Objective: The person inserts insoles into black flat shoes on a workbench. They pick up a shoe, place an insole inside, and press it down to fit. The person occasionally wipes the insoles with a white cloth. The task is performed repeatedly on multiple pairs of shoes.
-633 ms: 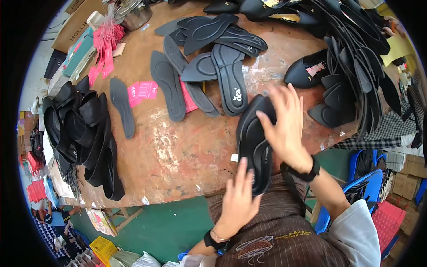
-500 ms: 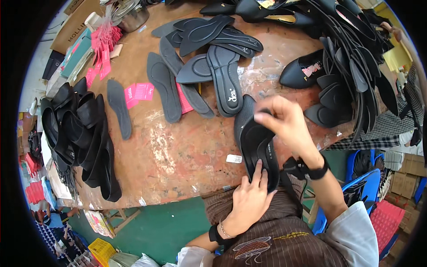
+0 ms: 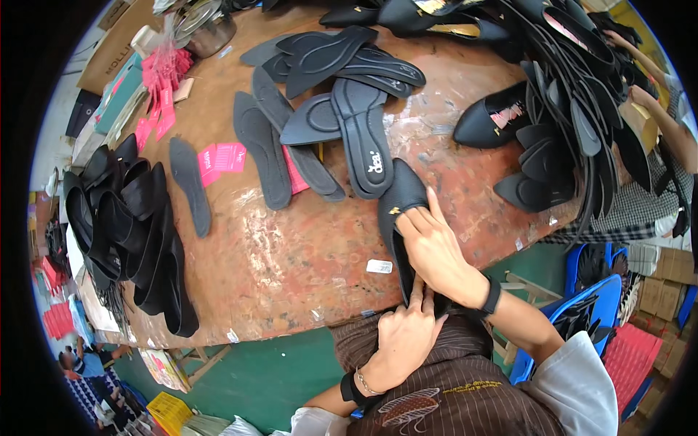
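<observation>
A black pointed flat shoe point(image 3: 401, 190) with a small gold ornament lies at the table's front edge, its toe pointing away from me. My right hand point(image 3: 442, 258) has most of its fingers tucked into the shoe's opening, while one finger lies outside along the upper. At the heel end, my left hand point(image 3: 407, 340) grips the shoe with its fingers reaching in over the edge. Both hands hide the inside and the heel. Just beyond the toe, a black padded insole point(image 3: 363, 138) rests among several others.
Black shoes point(image 3: 131, 225) are piled at the left, beside a lone grey insole point(image 3: 190, 185) and pink tags point(image 3: 222, 158). Another black shoe point(image 3: 493, 116) and a heap of insoles point(image 3: 545, 160) stand at the right. A white label point(image 3: 379, 266) lies nearby. A co-worker's arms point(image 3: 665, 116) show far right.
My right hand has moved down from above the shoe, and its fingers are now inside the opening. The black insole seen in the shoe is now covered. My left hand stays at the heel.
</observation>
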`<control>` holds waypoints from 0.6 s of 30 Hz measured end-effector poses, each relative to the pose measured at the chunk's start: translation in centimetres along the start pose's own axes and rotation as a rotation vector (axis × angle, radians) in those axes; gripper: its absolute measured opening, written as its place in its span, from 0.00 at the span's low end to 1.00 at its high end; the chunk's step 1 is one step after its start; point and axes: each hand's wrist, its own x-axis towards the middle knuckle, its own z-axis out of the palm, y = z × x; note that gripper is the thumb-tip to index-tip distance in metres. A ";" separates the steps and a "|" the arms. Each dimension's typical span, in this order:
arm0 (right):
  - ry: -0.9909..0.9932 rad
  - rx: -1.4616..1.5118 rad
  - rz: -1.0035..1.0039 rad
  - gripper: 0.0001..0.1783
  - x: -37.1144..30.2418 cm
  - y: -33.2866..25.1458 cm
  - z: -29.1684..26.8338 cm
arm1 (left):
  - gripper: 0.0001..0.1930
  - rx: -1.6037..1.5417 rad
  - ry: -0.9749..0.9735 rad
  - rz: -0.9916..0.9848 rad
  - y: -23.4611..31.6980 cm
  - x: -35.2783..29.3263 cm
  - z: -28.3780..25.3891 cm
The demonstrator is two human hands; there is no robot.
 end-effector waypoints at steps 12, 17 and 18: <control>0.094 -0.157 -0.150 0.32 -3.2 0.4 0.4 | 0.25 -0.156 0.007 -0.002 -1.0 0.1 0.4; -0.133 -0.149 -0.090 0.32 -1.6 0.7 -0.6 | 0.23 -0.147 -0.056 -0.016 -1.0 0.1 0.3; -0.291 -0.128 -0.009 0.31 0.2 0.5 -1.8 | 0.22 -0.144 -0.020 -0.021 -0.8 0.2 0.0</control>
